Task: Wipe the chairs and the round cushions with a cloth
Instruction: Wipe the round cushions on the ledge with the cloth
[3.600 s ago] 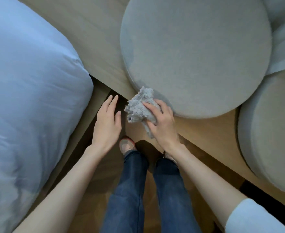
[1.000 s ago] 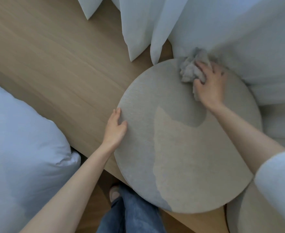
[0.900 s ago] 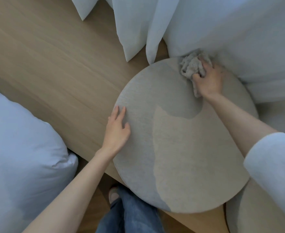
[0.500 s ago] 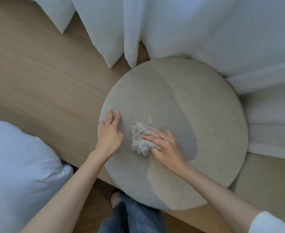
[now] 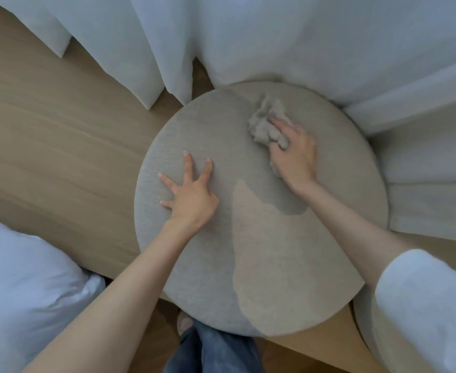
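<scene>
White curtains [image 5: 275, 36] hang against the round cushion [image 5: 275, 251] just beyond the cloth [image 5: 265, 125].

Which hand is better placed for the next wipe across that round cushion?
The right hand, probably: it grips the cloth on the far part of the round cushion. The left hand lies flat with fingers spread on the cushion's left side and holds no cloth.
</scene>
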`<state>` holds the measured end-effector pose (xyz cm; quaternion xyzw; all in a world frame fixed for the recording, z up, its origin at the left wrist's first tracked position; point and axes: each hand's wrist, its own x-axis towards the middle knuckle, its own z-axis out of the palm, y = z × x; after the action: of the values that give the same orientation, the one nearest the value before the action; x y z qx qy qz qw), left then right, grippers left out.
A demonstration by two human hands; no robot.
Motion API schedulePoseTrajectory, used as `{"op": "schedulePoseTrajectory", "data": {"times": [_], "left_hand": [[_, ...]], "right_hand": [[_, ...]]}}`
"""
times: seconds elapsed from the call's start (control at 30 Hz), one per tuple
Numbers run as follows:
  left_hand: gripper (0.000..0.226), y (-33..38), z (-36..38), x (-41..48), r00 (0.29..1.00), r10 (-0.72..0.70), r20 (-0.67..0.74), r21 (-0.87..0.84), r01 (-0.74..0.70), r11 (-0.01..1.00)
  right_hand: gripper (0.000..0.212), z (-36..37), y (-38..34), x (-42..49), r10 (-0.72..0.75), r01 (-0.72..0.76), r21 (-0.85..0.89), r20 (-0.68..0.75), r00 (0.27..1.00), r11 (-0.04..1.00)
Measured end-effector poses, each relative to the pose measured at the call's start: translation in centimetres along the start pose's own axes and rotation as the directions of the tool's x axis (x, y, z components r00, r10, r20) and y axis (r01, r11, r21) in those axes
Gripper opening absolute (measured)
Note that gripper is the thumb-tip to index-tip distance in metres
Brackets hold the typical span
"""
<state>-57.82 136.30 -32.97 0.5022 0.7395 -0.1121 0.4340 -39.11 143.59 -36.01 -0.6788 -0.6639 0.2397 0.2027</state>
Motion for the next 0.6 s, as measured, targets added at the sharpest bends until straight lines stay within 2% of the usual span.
{"op": "schedulePoseTrajectory", "data": {"times": [0.1, 0.17, 0.23, 0.27, 0.33, 0.4, 0.5, 0.6], "left_hand": [[0.075, 0.1, -0.1, -0.1, 1.000, -0.004, 0.014, 0.025, 0.004, 1.000], [0.078, 0.2, -0.1, -0.2, 1.000, 0.000, 0.015, 0.037, -0.001, 0.999], [0.079, 0.1, 0.0, -0.3, 1.000, 0.003, 0.008, 0.053, -0.004, 0.999], [0.078, 0.0, 0.1, -0.3, 1.000, 0.005, 0.000, 0.063, -0.005, 0.998], [0.075, -0.1, 0.3, -0.3, 1.000, 0.008, -0.021, 0.081, -0.006, 0.997], [0.073, -0.1, 0.5, -0.2, 0.999, 0.007, -0.031, 0.085, -0.004, 0.996], [0.070, -0.1, 0.7, 0.0, 0.999, 0.005, -0.042, 0.098, -0.001, 0.995], [0.069, -0.2, 0.8, 0.2, 0.999, 0.018, -0.042, 0.113, -0.013, 0.994]], "right_hand": [[0.045, 1.2, -1.0, -8.8, -0.217, 0.215, 0.028, 0.170, 0.961, 0.976], [0.044, 1.3, -0.9, -12.7, -0.265, 0.250, 0.089, 0.290, 0.919, 0.964], [0.042, 0.5, -0.1, -13.1, -0.296, 0.260, 0.153, 0.306, 0.905, 0.953], [0.040, -0.1, 0.5, -12.2, -0.311, 0.280, 0.151, 0.260, 0.914, 0.948], [0.040, -2.0, 1.6, -9.1, -0.250, 0.240, 0.097, 0.112, 0.962, 0.966], [0.047, -3.8, 2.8, -4.5, -0.096, 0.096, 0.024, 0.007, 0.995, 0.995], [0.053, -4.4, 3.7, 3.4, 0.040, -0.039, -0.106, 0.008, 0.999, 0.994], [0.047, -2.4, 2.4, 8.4, 0.140, -0.139, -0.109, 0.006, 0.990, 0.984]]}}
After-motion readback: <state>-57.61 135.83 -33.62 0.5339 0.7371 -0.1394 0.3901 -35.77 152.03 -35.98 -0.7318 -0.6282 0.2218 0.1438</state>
